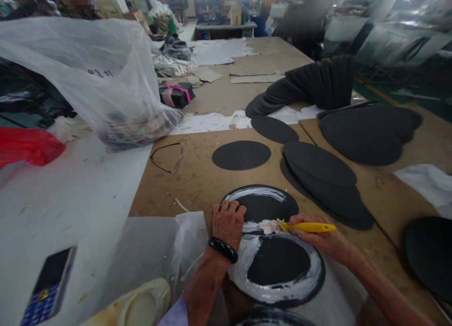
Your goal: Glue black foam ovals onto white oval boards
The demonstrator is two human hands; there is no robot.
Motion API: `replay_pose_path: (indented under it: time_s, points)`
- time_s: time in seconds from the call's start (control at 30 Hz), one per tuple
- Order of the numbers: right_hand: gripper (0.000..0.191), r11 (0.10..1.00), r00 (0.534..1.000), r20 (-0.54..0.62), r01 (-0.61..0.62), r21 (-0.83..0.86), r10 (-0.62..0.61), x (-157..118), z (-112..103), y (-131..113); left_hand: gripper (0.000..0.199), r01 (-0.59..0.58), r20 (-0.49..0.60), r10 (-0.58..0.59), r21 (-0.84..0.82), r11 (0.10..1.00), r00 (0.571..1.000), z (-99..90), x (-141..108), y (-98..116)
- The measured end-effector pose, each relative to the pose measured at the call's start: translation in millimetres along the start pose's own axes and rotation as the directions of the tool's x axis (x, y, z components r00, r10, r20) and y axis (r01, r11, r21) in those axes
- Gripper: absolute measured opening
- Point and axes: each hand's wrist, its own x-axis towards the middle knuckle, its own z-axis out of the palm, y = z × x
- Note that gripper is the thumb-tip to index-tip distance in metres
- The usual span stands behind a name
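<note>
My right hand (314, 236) is closed around the yellow handle of a paintbrush (310, 227). White paste coats its bristles, which touch the near edge of a black oval sheet (263, 206). A white streak curves along that sheet's far rim. My left hand (229, 222), a black bangle on its wrist, rests with bent fingers on the sheet's left edge; whether the fingers grip it I cannot tell. Nearer to me lies another black oval (278, 260) with a broad white ring around its border. Part of a further coated oval (275, 316) shows at the bottom edge.
Plain black ovals (242, 155) lie beyond my hands, with a fanned stack (318, 83) behind and piles at the right. Eyeglasses (167, 157), a plastic bag (130, 81), a phone (49, 286) and a whitish container (141, 307) are on the left.
</note>
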Motion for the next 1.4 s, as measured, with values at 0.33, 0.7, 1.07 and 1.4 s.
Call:
replay_pose_path:
  time_s: [0.33, 0.7, 1.07, 1.4]
  points:
    - [0.033, 0.987, 0.949, -0.293, -0.076, 0.144, 0.116, -6, -14, 9, 0.015, 0.076, -0.024, -0.075, 0.052, 0.996, 0.997, -5.2, -6, 0]
    - [0.030, 0.971, 0.927, -0.371, 0.027, 0.236, 0.064, 43, -1, -2, 0.024, -0.091, 0.008, 0.092, -0.063, 0.994, 0.996, 1.7, 17, 16]
    - [0.026, 0.995, 0.943, -0.333, 0.005, 0.095, 0.027, 93, 5, -9, 0.032, -0.062, 0.118, 0.069, -0.061, 0.996, 0.991, 10.7, 11, 26]
    - [0.021, 0.956, 0.870, -0.489, -0.081, -0.283, -0.071, 36, -16, 5, 0.040, -0.094, 0.109, 0.100, -0.055, 0.994, 0.989, 9.9, 18, 24]
